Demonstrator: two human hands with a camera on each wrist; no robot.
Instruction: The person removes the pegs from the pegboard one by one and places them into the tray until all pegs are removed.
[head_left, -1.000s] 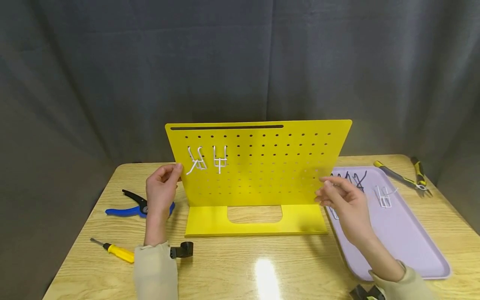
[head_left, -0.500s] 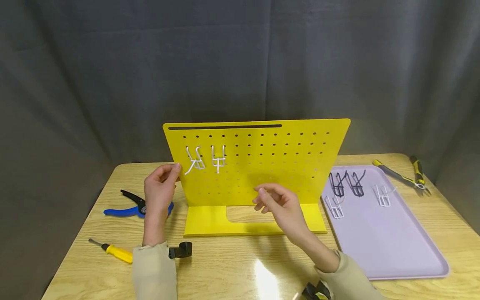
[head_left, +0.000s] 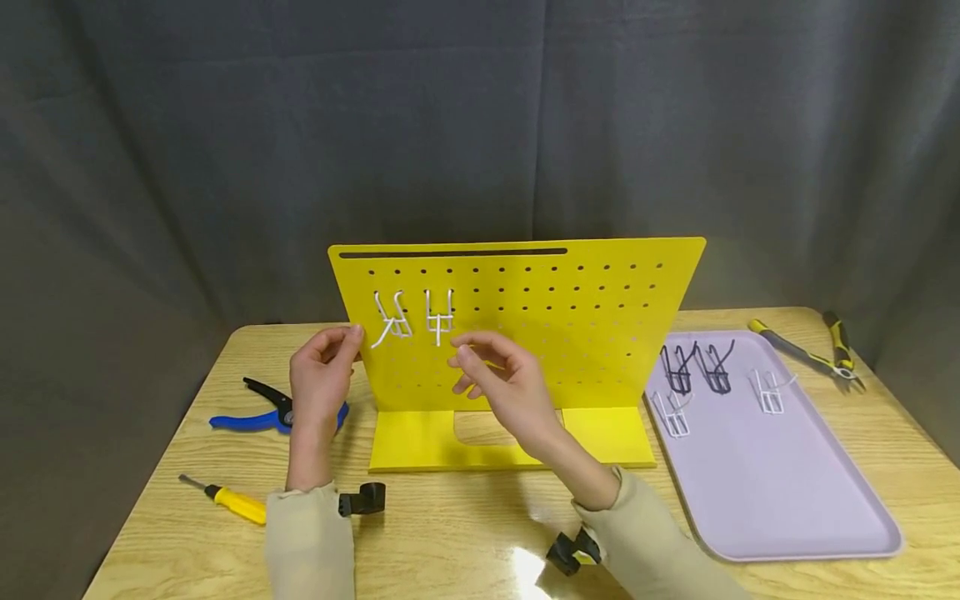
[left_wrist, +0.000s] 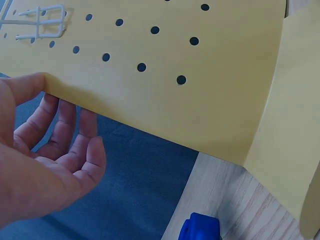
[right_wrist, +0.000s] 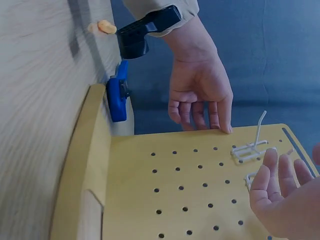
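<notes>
A yellow metal pegboard (head_left: pixel 525 350) stands on its folded base. Two white wire hooks hang at its upper left: the left hook (head_left: pixel 393 321) has its prong angled to the left, the right hook (head_left: pixel 439 321) hangs straight. My left hand (head_left: pixel 322 375) pinches the board's left edge, thumb in front and fingers behind, as the left wrist view shows. In front of the board is my right hand (head_left: pixel 506 383), fingers loosely bent and holding nothing. Its fingertips are close to the right hook, partly covering it in the right wrist view.
A lilac tray (head_left: pixel 787 483) at the right holds two black hooks (head_left: pixel 697 371) and two white hooks (head_left: pixel 767 392). Yellow-and-black pliers (head_left: pixel 806 354) lie beyond it. Blue-handled cutters (head_left: pixel 255 423) and a yellow screwdriver (head_left: pixel 238 504) lie at the left.
My right hand has moved left across the front of the board, from beside the tray to near the right hook. The left hand has stayed at the board's edge.
</notes>
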